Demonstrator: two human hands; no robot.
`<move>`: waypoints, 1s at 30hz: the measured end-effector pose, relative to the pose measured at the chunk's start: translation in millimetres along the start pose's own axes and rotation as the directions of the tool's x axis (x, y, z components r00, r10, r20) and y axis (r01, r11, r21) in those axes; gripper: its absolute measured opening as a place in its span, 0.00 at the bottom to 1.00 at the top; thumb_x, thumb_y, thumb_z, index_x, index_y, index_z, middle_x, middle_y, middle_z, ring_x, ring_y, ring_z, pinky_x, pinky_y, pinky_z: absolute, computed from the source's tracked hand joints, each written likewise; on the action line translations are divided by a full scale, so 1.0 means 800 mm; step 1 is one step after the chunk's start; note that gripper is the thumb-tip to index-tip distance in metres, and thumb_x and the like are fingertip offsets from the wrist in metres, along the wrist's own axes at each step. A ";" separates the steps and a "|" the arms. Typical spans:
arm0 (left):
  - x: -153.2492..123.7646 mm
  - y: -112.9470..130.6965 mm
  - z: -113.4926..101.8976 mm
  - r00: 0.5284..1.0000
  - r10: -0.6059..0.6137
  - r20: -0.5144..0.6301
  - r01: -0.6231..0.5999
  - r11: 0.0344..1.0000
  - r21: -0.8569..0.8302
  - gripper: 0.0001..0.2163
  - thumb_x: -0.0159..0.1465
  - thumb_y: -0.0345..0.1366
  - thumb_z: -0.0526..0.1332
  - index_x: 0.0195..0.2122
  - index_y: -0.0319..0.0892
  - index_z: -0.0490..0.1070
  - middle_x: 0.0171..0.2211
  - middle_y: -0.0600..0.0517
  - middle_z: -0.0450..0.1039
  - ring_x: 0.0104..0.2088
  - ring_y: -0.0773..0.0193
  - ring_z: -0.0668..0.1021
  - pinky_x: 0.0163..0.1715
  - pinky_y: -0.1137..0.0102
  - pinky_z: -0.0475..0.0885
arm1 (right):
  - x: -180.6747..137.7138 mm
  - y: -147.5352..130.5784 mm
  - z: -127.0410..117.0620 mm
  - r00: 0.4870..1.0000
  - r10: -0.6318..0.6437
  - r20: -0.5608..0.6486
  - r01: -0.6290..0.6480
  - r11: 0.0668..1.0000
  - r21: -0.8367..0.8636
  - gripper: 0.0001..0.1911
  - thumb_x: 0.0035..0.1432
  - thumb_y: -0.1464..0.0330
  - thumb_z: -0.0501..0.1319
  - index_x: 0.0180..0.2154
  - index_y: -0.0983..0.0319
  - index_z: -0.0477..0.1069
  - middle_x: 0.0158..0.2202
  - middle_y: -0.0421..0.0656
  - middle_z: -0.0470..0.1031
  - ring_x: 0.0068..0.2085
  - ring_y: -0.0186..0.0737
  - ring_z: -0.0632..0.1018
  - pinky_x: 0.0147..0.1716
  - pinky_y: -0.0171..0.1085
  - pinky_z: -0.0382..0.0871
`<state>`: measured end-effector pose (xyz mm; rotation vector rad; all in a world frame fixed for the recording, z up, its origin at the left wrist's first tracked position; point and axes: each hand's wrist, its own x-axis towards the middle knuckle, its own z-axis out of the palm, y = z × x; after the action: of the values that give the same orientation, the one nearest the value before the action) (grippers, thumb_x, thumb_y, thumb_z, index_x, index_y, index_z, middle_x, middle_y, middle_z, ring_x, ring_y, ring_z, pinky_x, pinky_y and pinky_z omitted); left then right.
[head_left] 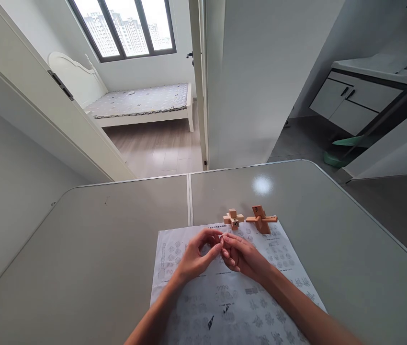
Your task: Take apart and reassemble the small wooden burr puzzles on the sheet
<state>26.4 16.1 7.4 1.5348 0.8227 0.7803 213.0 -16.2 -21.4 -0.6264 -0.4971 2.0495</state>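
Observation:
My left hand and my right hand meet fingertip to fingertip over a printed instruction sheet on the grey table. The fingers of both are curled and pinched together; whether something small sits between them is hidden. Just beyond my hands stand two wooden interlocking puzzles: a small pale one and a larger orange-brown cross-shaped one, both at the sheet's far edge and untouched.
A seam splits the table top down the middle. Beyond the far edge, a doorway opens on a bedroom with a bed. A white wall stands centre, cabinets and a green mop lie to the right.

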 end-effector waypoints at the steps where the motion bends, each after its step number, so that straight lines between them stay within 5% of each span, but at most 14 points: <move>1: 0.000 0.000 0.000 1.000 -0.001 0.000 0.001 1.000 0.000 0.14 0.71 0.43 0.64 0.52 0.41 0.74 0.40 0.47 0.79 0.42 0.59 0.80 0.48 0.64 0.76 | 0.000 0.000 0.000 1.000 -0.001 0.000 0.001 1.000 -0.002 0.13 0.66 0.61 0.68 0.35 0.64 0.73 0.26 0.39 0.73 0.21 0.29 0.70 0.16 0.27 0.59; 30: 0.005 -0.002 0.001 1.000 0.012 0.027 -0.011 0.999 -0.041 0.15 0.70 0.43 0.65 0.52 0.40 0.75 0.36 0.47 0.81 0.40 0.58 0.82 0.47 0.63 0.76 | 0.000 -0.001 0.003 1.000 -0.004 -0.010 0.004 1.000 -0.031 0.15 0.63 0.58 0.70 0.36 0.63 0.72 0.25 0.38 0.72 0.20 0.29 0.69 0.16 0.28 0.57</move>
<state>29.0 18.8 6.1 1.5120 0.7742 0.7783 212.0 -16.2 -19.1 -0.6531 -0.5244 2.0373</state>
